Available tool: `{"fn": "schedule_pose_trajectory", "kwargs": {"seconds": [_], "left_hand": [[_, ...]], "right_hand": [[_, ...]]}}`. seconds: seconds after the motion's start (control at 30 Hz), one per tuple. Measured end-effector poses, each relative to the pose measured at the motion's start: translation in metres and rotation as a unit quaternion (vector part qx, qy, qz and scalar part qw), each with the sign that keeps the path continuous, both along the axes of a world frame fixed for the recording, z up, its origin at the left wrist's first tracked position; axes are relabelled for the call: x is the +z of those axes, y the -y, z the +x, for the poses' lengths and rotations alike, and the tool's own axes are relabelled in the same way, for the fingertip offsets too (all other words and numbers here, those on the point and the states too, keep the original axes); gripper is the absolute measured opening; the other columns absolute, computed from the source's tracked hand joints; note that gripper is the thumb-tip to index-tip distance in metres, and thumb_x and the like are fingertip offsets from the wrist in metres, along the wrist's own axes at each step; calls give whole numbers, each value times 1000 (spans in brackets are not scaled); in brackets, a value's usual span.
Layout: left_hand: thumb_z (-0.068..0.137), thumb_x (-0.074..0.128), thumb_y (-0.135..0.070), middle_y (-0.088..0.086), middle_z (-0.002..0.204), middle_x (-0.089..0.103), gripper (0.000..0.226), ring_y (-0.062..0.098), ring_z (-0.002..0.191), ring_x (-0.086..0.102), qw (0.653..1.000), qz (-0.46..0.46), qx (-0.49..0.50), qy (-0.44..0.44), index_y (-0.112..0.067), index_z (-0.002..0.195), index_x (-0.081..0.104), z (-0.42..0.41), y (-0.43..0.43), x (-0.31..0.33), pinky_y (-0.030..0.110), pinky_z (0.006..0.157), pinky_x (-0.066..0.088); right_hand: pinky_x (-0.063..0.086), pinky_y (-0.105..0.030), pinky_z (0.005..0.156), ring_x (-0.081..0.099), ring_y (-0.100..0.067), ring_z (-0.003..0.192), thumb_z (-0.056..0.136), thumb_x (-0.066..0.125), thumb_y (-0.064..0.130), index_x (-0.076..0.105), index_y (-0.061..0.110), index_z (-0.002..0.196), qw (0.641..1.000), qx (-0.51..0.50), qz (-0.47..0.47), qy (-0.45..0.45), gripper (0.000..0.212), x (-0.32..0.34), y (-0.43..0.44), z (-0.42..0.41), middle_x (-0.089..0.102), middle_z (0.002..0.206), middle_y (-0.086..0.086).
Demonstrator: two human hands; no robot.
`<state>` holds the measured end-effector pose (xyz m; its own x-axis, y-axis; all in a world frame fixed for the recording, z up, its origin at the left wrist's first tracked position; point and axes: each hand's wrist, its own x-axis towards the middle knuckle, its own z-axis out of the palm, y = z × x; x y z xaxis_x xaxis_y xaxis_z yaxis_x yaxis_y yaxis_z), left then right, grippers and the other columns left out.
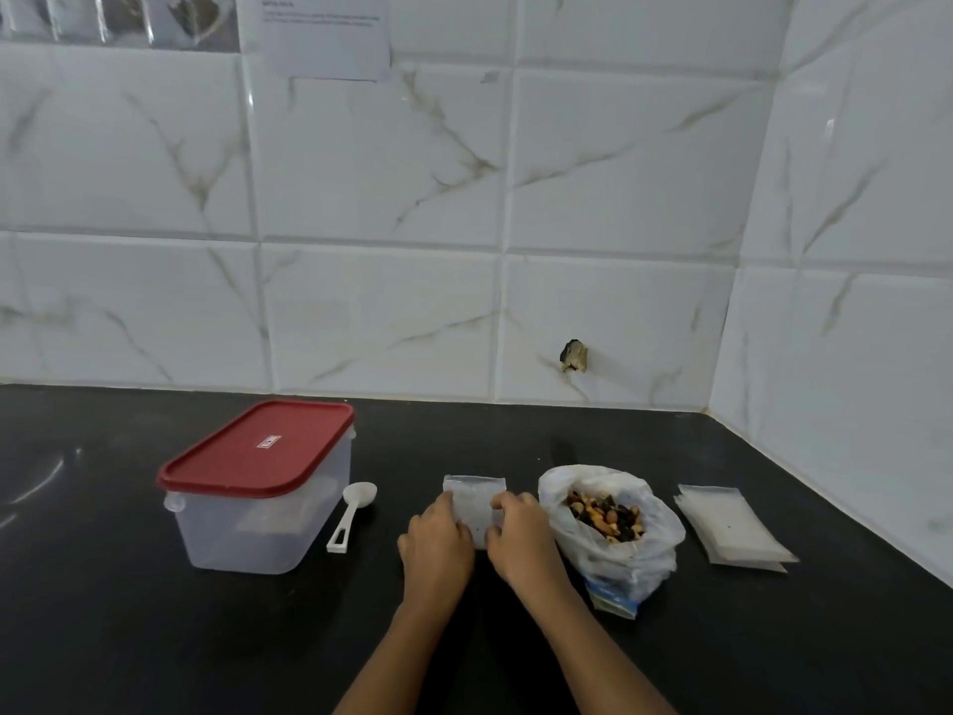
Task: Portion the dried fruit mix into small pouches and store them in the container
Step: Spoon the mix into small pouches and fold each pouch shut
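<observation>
A small clear pouch [475, 503] lies flat on the black counter [103, 637], and it looks empty. My left hand [438, 541] grips its left edge and my right hand [521, 536] grips its right edge. Just right of my right hand stands an open plastic bag of dried fruit mix [608, 518]. A clear container [258, 513] with a red lid [258, 448] shut on it stands to the left. A white plastic spoon [353, 513] lies between the container and the pouch.
A stack of flat empty pouches [732, 526] lies at the right, near the corner. White marble-look tiled walls [464, 224] close off the back and the right side. A sheet of paper [319, 33] hangs on the wall above.
</observation>
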<state>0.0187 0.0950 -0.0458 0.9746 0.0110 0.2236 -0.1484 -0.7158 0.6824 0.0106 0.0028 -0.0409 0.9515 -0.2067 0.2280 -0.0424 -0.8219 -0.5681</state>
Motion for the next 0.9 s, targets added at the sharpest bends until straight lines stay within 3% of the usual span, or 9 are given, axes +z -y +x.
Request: {"fn": "schedule_pose_trajectory", "kwargs": {"seconds": [0.2,0.37,0.5,0.57,0.63,0.73,0.8,0.83,0.9], "left_hand": [[96,42,-21,2,139,46,41,19,126,40,997,67,17,-16,-15,137,38,-1,-1,-2,30,101,33],[94,41,-20,1,142,40,43,20,126,36,996,71,44,-11,-16,137,37,-2,0,-4,31,100,31],[94,44,-23,5,150,29,51,24,135,28,993,60,103,24,-13,142,27,-1,-12,-1,34,107,29],[95,46,-20,10,152,24,55,27,140,23,987,75,139,31,-10,144,23,2,-24,3,37,112,25],[93,47,-15,14,153,22,59,28,141,22,985,83,152,19,-6,145,20,8,-36,6,38,115,23],[93,48,-14,17,150,25,62,29,139,29,987,85,137,6,-2,145,16,17,-50,5,37,114,27],[95,46,-16,16,147,31,56,28,135,36,987,72,141,3,-3,142,20,19,-54,3,36,109,31],[95,45,-17,15,145,34,53,27,133,39,987,68,143,-2,-4,141,22,20,-55,1,36,108,33],[95,46,-19,14,142,40,53,25,131,42,986,66,152,-8,-6,140,24,22,-57,-2,35,108,34]], "right_hand": [[41,-27,97,45,-21,121,94,47,17,50,13,127,999,8,-44,-17,33,-2,-4,0,46,129,-6],[39,-28,96,42,-22,122,94,46,19,49,12,127,997,6,-70,-26,33,1,-5,-2,45,130,-6],[40,-27,96,42,-21,121,94,43,16,52,12,124,995,-18,-90,24,31,7,-15,-2,47,128,-5],[40,-21,90,46,-17,117,94,43,13,57,12,117,998,16,-28,58,27,14,-23,2,52,123,-3],[41,-13,79,54,-13,106,94,43,10,61,12,114,990,66,122,26,27,19,-36,9,57,118,-1],[48,-23,81,60,-17,95,93,40,8,61,6,116,920,89,370,-94,31,23,-64,16,64,112,-9],[50,-34,86,62,-27,97,90,40,4,59,-6,112,882,91,444,-132,30,23,-76,20,66,103,-20],[50,-33,83,63,-26,93,90,40,4,61,-6,106,869,99,463,-142,28,23,-80,21,67,95,-17],[46,-25,67,57,-15,73,90,40,5,65,9,80,847,113,493,-161,27,21,-85,23,62,70,-3]]}}
